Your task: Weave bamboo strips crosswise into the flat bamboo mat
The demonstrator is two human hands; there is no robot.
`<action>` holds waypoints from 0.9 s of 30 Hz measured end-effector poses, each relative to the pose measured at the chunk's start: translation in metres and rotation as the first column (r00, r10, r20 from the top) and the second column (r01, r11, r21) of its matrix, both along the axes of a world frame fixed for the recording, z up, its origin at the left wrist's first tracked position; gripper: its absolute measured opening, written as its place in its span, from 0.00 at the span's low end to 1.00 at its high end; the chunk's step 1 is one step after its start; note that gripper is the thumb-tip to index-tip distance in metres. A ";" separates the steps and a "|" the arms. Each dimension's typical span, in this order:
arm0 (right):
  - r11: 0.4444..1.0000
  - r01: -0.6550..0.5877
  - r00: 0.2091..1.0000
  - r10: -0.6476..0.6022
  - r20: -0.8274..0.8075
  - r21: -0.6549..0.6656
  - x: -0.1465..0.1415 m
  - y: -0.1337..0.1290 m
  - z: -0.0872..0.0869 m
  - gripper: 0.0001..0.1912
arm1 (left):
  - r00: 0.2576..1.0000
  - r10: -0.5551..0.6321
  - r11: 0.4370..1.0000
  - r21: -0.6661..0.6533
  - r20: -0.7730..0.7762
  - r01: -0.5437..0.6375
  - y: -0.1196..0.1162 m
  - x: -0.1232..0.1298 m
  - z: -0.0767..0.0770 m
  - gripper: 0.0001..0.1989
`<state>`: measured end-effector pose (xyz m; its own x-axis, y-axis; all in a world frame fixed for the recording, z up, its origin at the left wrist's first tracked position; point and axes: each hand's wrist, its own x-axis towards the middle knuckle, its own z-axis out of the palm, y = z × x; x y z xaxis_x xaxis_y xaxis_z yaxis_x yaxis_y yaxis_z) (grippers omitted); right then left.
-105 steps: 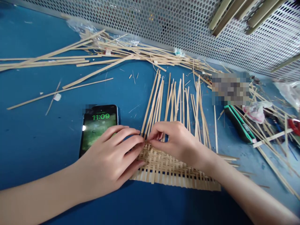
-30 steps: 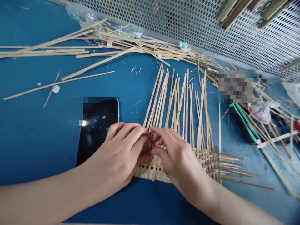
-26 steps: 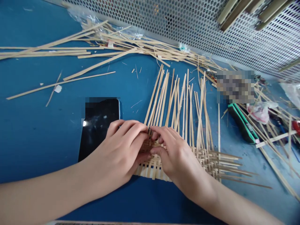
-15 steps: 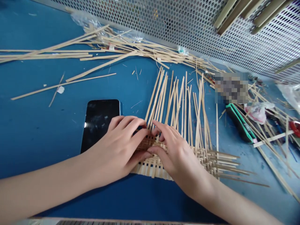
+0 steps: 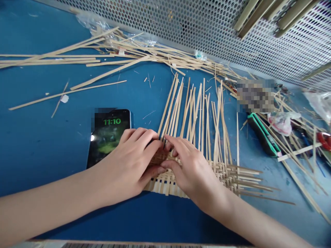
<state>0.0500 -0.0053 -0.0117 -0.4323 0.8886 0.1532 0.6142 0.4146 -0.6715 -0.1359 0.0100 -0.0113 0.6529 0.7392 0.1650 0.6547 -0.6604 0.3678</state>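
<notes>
A flat bamboo weave (image 5: 227, 174) lies on the blue bench, with long loose bamboo strips (image 5: 193, 117) fanning upward from its far edge. My left hand (image 5: 131, 158) and my right hand (image 5: 188, 170) sit side by side on the weave, their fingertips almost meeting. The fingers and thumbs of both hands curl around the woven strips, and the middle of the weave is hidden beneath them. My left hand lies just beside a smartphone (image 5: 110, 132), partly covering its lower right corner.
A tangled pile of bamboo strips (image 5: 139, 51) lies along the back of the blue bench (image 5: 38, 155), before a perforated metal panel (image 5: 181, 20). To the right are a green-edged black tool (image 5: 263, 134), a plastic bag (image 5: 281, 124), more strips, and a pixelated patch (image 5: 254, 96).
The phone screen has lit again and reads 11:10 after being dark. My hands have barely moved on the weave, and the view has shifted only slightly.
</notes>
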 end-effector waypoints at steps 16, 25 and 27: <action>0.993 0.108 0.993 -0.111 0.046 0.057 -0.001 -0.012 0.008 0.17 | 0.999 -0.048 0.982 0.182 0.023 0.044 -0.001 -0.004 0.004 0.12; 0.988 0.144 0.989 -0.145 0.024 0.052 0.001 -0.010 0.003 0.19 | 0.995 -0.050 0.985 0.166 0.082 0.036 -0.002 -0.006 0.000 0.09; 0.989 0.143 0.989 -0.144 0.030 0.045 0.001 -0.010 0.003 0.18 | 0.994 -0.068 0.987 0.150 0.086 0.054 -0.002 -0.007 -0.002 0.08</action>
